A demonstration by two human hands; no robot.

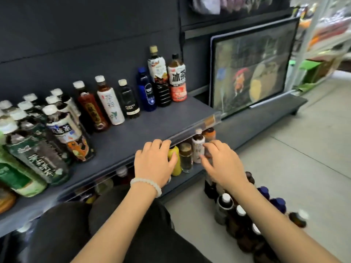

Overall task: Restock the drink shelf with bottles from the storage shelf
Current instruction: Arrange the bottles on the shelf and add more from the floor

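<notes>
Hands reach under the upper shelf (133, 133): the left hand (154, 162) curls round a yellow bottle (175, 164) on the lower shelf (182, 179), seemingly to steady it, the right hand (221, 164) hovers with loosely spread fingers, holding nothing, beside a white-labelled bottle (198, 149), while floor bottles (239, 219) wait near.

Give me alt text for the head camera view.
Two bare hands reach under a grey shelf edge: the left hand grips a yellow bottle, the right hand touches a white-labelled bottle. More bottles stand on the floor.
</notes>
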